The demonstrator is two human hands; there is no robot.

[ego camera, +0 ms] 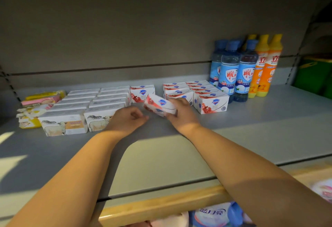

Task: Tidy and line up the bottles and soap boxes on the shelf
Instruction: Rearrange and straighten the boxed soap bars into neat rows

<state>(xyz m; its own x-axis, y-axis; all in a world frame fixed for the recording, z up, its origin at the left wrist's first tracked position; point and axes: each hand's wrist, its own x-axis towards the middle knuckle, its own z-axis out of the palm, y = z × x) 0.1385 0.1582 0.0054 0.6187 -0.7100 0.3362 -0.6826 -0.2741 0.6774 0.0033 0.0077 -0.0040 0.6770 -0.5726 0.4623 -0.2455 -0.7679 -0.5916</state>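
- Fingers [175, 101] of right hand [182, 112] wrap a tilted soap box [159, 104] over the shelf [251, 119]; the box's left end juts past them.
- Left hand [128, 119] loosely curled, holding nothing, just left of box.

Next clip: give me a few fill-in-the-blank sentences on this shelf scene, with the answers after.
1. The right hand grips a tilted soap box printed white and ___.
2. The left hand holds ___.
3. The blue bottles stand just ___ of the orange bottles.
Missing words: red; nothing; left.
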